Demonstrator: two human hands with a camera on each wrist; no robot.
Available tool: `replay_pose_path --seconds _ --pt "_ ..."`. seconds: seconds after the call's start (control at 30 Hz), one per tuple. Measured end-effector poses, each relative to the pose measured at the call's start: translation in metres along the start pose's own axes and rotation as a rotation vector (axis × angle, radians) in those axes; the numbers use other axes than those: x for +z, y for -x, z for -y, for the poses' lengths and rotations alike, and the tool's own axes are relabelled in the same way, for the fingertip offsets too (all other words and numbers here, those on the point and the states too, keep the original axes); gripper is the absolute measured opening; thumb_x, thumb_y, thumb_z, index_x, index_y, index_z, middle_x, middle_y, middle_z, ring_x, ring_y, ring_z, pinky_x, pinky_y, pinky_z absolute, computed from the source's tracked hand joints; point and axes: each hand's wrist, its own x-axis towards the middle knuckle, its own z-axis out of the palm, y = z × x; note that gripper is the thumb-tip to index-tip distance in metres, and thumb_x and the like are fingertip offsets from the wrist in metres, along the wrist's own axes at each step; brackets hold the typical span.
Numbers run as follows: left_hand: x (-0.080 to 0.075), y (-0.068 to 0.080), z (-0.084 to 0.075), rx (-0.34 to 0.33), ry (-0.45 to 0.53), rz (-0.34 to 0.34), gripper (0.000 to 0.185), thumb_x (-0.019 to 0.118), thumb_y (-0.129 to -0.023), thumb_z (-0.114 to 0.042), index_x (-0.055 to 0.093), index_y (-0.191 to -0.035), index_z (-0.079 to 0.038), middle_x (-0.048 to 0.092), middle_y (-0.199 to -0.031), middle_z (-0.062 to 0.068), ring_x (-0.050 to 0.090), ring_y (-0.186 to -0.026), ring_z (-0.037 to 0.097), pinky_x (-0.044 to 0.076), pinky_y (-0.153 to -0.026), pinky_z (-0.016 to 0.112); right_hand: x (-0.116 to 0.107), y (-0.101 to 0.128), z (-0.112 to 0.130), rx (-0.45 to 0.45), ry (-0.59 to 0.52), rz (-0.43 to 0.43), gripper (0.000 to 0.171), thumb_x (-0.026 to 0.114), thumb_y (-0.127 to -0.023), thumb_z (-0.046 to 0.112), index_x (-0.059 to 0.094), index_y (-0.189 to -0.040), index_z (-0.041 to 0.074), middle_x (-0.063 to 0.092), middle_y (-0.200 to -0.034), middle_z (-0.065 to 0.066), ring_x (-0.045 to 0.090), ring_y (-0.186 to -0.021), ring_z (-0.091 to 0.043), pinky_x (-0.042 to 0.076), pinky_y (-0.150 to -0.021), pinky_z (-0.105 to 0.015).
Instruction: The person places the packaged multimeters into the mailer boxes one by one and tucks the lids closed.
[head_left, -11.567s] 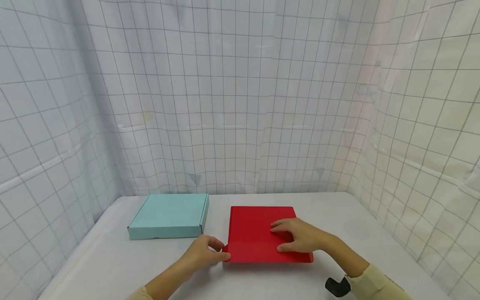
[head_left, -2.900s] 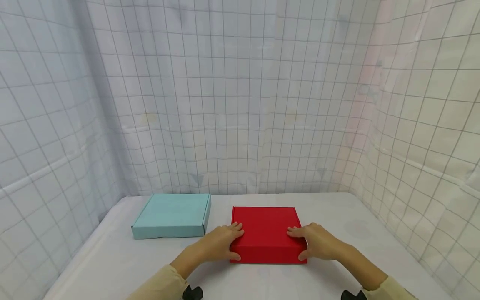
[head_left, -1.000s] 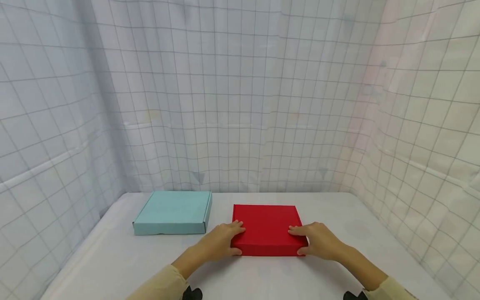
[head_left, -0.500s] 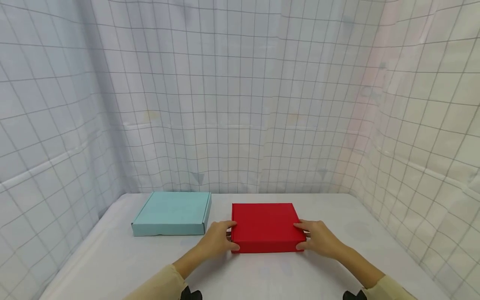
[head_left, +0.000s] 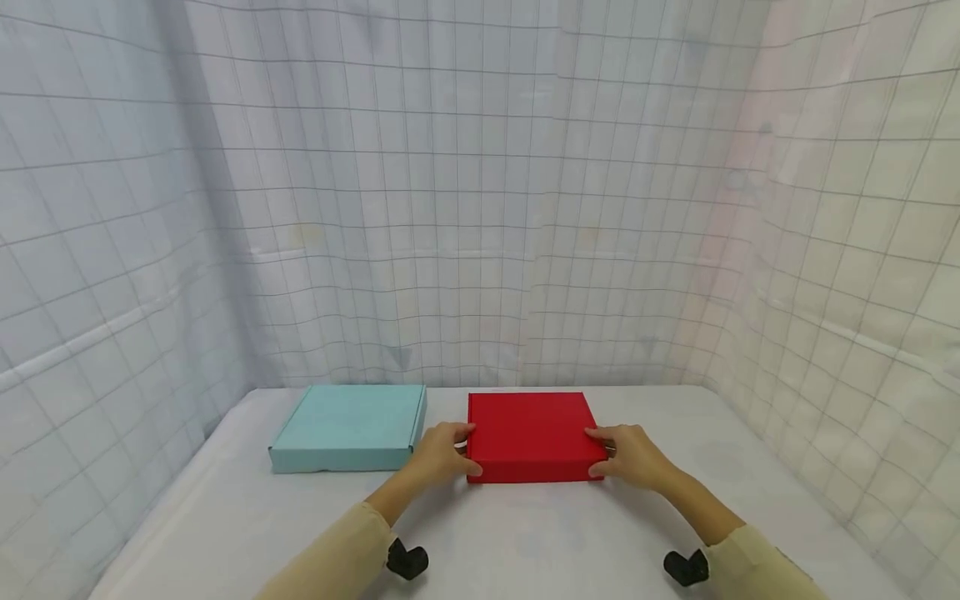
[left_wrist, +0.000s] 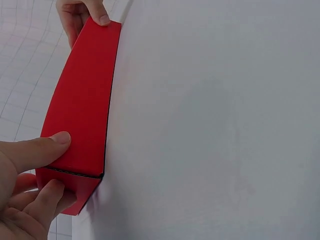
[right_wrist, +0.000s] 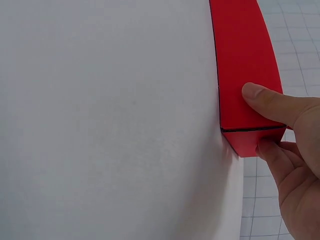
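Note:
A flat red cardboard box (head_left: 532, 427) with its lid down lies on the white-covered table, in front of me. My left hand (head_left: 437, 454) grips its near left corner. In the left wrist view the left thumb (left_wrist: 57, 140) presses the front face, while the fingers bear on the short side. At the near right corner my right hand (head_left: 636, 455) holds the box the same way. The right wrist view shows the right thumb (right_wrist: 255, 92) on the front face and fingertips against the side. The box's far side is out of sight in both wrist views.
A closed light-blue cardboard box (head_left: 351, 421) lies to the left of the red one, a small gap apart. White grid-patterned curtains (head_left: 480, 208) surround the table (head_left: 540, 542) at the back and sides. Black pieces (head_left: 407, 558) sit at both sleeve cuffs.
Both hands have slid the red box away from me, toward the table's back edge. Earlier its front flap was folded in, and the hands shifted from its top to its sides. The blue box stayed.

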Motion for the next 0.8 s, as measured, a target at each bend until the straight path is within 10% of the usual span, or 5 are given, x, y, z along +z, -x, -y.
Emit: replay_pose_path --seconds 0.6,0.8 --pt "-0.027 -0.008 -0.014 0.111 -0.285 0.074 0.074 0.084 -0.086 -0.012 0.049 -0.15 0.002 0.058 -0.142 0.019 0.059 -0.124 0.038 0.058 -0.092 0.048 -0.017 -0.015 -0.002 -0.053 -0.002 0.134 0.062 0.081 -0.091 0.025 0.059 -0.142 -0.002 0.062 -0.137 -0.021 0.063 -0.119 -0.042 0.06 -0.088 -0.044" --pt "-0.073 -0.003 -0.028 0.277 -0.602 -0.091 0.075 0.072 -0.098 -0.04 0.037 -0.162 -0.022 0.04 -0.161 0.014 0.042 -0.143 0.039 0.044 -0.104 0.065 -0.041 -0.014 -0.008 -0.075 0.071 0.042 0.066 0.069 -0.097 0.045 0.055 -0.148 0.004 0.056 -0.145 -0.02 0.054 -0.129 -0.045 0.049 -0.099 -0.064"
